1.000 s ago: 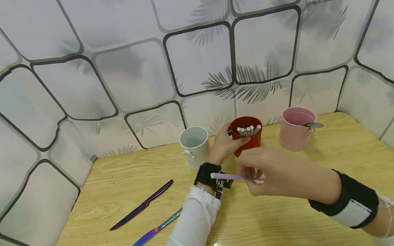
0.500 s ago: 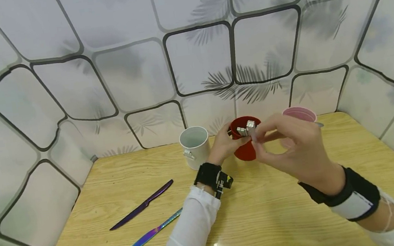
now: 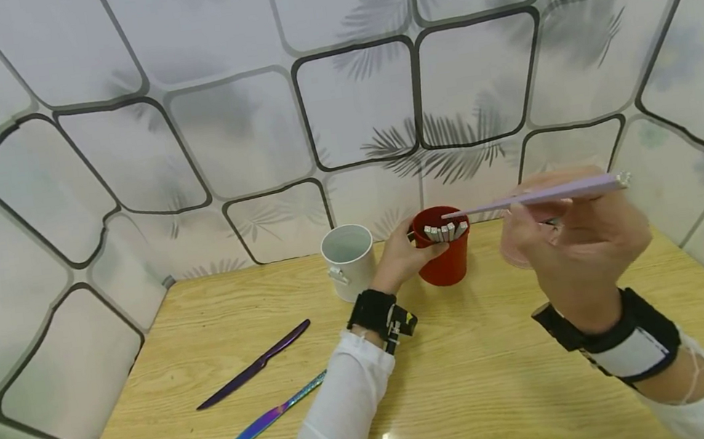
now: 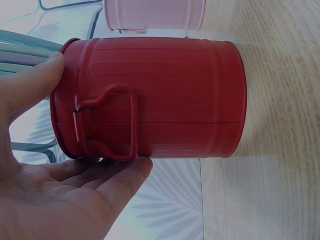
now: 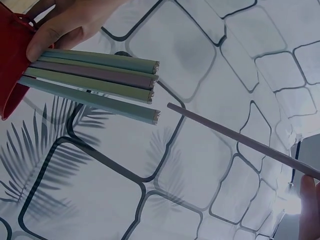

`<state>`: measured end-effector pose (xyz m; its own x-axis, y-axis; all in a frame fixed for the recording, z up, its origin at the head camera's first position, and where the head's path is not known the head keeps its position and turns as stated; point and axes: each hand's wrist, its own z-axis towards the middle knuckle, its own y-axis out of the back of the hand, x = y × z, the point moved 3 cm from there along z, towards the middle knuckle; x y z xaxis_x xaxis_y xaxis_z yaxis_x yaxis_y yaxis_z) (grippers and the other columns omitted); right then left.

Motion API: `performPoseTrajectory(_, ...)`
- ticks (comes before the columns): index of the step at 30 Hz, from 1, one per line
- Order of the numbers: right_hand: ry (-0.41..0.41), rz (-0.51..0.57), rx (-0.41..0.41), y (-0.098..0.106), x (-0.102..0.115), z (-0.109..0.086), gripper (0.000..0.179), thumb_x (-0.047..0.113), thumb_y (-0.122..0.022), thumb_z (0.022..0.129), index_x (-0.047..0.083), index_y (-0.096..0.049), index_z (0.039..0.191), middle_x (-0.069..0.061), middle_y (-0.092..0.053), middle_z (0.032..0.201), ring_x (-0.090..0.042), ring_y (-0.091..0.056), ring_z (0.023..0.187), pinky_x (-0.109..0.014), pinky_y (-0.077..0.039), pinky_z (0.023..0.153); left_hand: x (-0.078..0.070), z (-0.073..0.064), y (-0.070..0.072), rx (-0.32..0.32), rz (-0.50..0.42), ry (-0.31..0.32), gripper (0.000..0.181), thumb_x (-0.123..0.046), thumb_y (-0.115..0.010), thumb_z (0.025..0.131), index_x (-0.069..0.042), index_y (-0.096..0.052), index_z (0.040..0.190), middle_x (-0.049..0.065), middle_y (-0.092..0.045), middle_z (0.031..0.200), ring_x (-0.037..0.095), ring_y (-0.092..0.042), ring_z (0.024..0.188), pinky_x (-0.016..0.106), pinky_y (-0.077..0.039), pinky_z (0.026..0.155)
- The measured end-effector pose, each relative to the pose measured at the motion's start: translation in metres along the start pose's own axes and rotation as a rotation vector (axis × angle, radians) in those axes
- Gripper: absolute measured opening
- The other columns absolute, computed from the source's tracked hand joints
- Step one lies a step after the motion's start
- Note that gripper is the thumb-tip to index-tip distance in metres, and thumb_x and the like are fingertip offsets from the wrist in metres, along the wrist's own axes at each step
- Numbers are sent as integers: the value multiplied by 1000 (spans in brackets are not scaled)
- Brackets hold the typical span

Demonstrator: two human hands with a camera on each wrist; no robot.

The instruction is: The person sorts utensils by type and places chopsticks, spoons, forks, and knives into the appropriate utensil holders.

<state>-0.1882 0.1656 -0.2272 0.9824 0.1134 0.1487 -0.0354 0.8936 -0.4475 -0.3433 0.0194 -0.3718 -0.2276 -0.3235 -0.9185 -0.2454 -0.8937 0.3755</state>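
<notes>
In the head view my left hand (image 3: 402, 261) holds a red metal bucket (image 3: 445, 266) standing on the table. The left wrist view shows the thumb at its rim and the fingers on its far side, near a wire handle (image 4: 132, 125). Several pastel chopsticks (image 5: 100, 101) lean out of the bucket, square silver-capped ends outward. My right hand (image 3: 582, 242) pinches a lilac chopstick (image 3: 560, 192) to the right of the red bucket. It lies nearly level, its thin tip over the bucket's mouth and its capped end to the right.
A white bucket (image 3: 352, 278) stands left of the red one. Behind my right hand a pink bucket (image 3: 514, 247) is partly hidden. On the table's left lie a dark purple knife (image 3: 254, 367) and a rainbow-coloured knife (image 3: 265, 422). A patterned wall covering (image 3: 365, 108) rises behind.
My right hand has moved right and up, turning the lilac chopstick so its thin end points left toward the red bucket. The left hand and red bucket have stayed put.
</notes>
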Motion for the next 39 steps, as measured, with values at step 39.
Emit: performPoseTrajectory(39, -263, -719, 550, 82, -108, -63, 29, -19, -76, 79, -1, -69, 101, -10, -70, 97, -7, -67, 91, -13, -54, 85, 1, 1, 0, -13, -12, 9, 71, -21, -83, 88, -5, -51, 148, 13, -58, 145, 29, -57, 129, 42, -50, 106)
